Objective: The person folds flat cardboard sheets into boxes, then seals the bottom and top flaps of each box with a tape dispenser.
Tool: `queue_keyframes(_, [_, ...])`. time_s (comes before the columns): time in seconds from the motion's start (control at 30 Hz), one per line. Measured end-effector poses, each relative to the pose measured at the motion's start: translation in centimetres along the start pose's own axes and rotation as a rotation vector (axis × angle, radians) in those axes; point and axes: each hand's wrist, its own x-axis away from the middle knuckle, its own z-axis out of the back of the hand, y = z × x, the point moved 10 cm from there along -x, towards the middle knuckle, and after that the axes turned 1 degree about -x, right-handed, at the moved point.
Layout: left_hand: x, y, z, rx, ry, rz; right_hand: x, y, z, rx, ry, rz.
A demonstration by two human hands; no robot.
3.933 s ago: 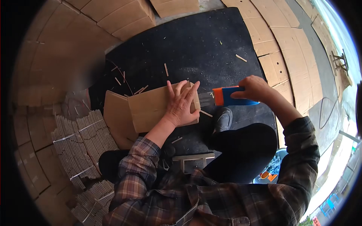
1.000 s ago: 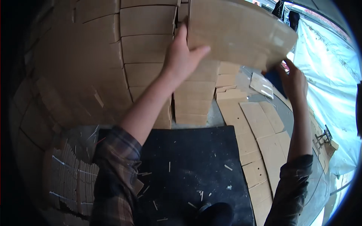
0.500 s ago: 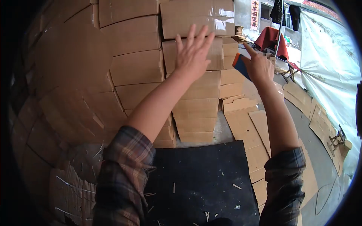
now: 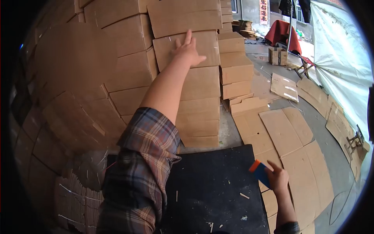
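My left hand (image 4: 187, 54) reaches forward with its fingers spread, against the front of a brown cardboard box (image 4: 208, 45) in a tall stack. Directly above that carton sits another taped box (image 4: 183, 17). My right hand (image 4: 279, 178) is low on the right, wrapped round a flat blue tool with an orange end (image 4: 262, 174). The tool overlaps the right edge of a black tabletop (image 4: 214, 179) in this view. Small light scraps lie scattered over the black surface.
More stacked cartons (image 4: 128, 31) rise on the left. Flattened cardboard (image 4: 286, 128) covers the floor at right, beside a white plastic sheet (image 4: 339, 58). A small open box (image 4: 277, 56) and a red cloth (image 4: 278, 33) stand farther back. Bundled cardboard (image 4: 74, 199) lies lower left.
My right hand has dropped from beside the stack to the black table's right edge, carrying the blue tool. My left hand stays at the boxes, slightly lower on them. The view has shifted a little.
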Motion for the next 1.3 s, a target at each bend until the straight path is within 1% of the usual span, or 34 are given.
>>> queue_keyframes(0.03, [0.7, -0.6, -0.6, 0.019, -0.082, 0.055, 1.2, 1.3, -1.2, -0.021, -0.026, -0.035])
queue_keyframes(0.1, [3.7, -0.9, -1.0, 0.019, -0.051, 0.033, 2.6, 2.5, -2.5, -0.119, -0.086, -0.111])
queue_keyframes(0.13, [4.5, -0.6, -0.8, -0.003, 0.005, -0.024, 2.7, 2.4, -2.5, -0.122, -0.080, -0.110])
queue_keyframes(0.17, [5.3, -0.5, -0.2, -0.025, 0.067, -0.077, 2.4, 2.1, -2.8, -0.139, -0.100, -0.099])
queue_keyframes(0.2, [6.2, -0.8, 0.2, -0.029, 0.078, -0.078, 2.2, 1.6, -3.0, -0.158, -0.120, -0.090])
queue_keyframes(0.3, [8.1, -1.0, 2.4, 0.045, 0.138, -0.133, 1.0, -1.3, -1.4, -0.105, -0.076, -0.082])
queue_keyframes(0.37, [9.2, -1.1, 3.8, 0.024, 0.168, -0.200, 0.3, -3.4, -0.5, -0.111, -0.040, -0.029])
queue_keyframes(0.4, [10.0, -1.4, 4.7, 0.067, 0.196, -0.216, 0.2, -4.2, -0.4, -0.101, -0.038, -0.015])
queue_keyframes(0.5, [12.4, -2.1, 5.9, 0.109, 0.206, -0.256, 0.2, -5.6, -0.3, -0.087, -0.020, 0.024])
queue_keyframes(0.53, [13.2, -2.6, 5.6, 0.136, 0.220, -0.287, 0.3, -6.0, -0.3, -0.079, -0.015, 0.049])
queue_keyframes(0.6, [15.4, -3.9, 4.7, 0.154, 0.187, -0.331, 1.1, -6.1, -1.1, -0.075, -0.041, 0.055])
queue_keyframes(0.63, [17.3, -4.6, 4.8, 0.150, 0.165, -0.315, 1.4, -6.2, -1.4, -0.069, -0.062, 0.056])
queue_keyframes(0.73, [22.1, -8.0, 2.4, 0.134, 0.035, -0.257, 3.0, -6.3, -1.9, -0.018, -0.107, 0.077])
queue_keyframes(0.83, [27.4, -13.4, -0.9, 0.170, -0.042, -0.219, 4.6, -6.2, -1.7, -0.012, -0.136, 0.045])
queue_keyframes(0.9, [31.0, -17.7, -3.9, 0.186, -0.136, -0.146, 5.5, -6.5, -1.3, -0.006, -0.141, 0.038])
queue_keyframes(1.0, [37.0, -24.2, -7.9, 0.263, -0.309, 0.044, 7.1, -6.3, -1.5, 0.027, -0.192, 0.004])
queue_keyframes(1.03, [39.0, -26.2, -8.9, 0.260, -0.365, 0.116, 7.5, -6.4, -1.6, 0.036, -0.195, 0.019])
queue_keyframes(1.1, [42.7, -29.1, -9.9, 0.255, -0.461, 0.197, 8.4, -6.8, -1.6, 0.049, -0.191, 0.036])
queue_keyframes(1.17, [45.7, -31.5, -11.2, 0.374, -0.496, 0.257, 9.2, -7.3, -1.7, 0.054, -0.220, 0.032])
queue_keyframes(1.2, [46.8, -32.1, -11.0, 0.438, -0.478, 0.276, 9.7, -7.7, -1.6, 0.057, -0.214, 0.033])
queue_keyframes(1.3, [49.3, -33.3, -10.8, 0.477, -0.454, 0.304, 11.2, -9.1, -0.7, 0.067, -0.183, 0.060])
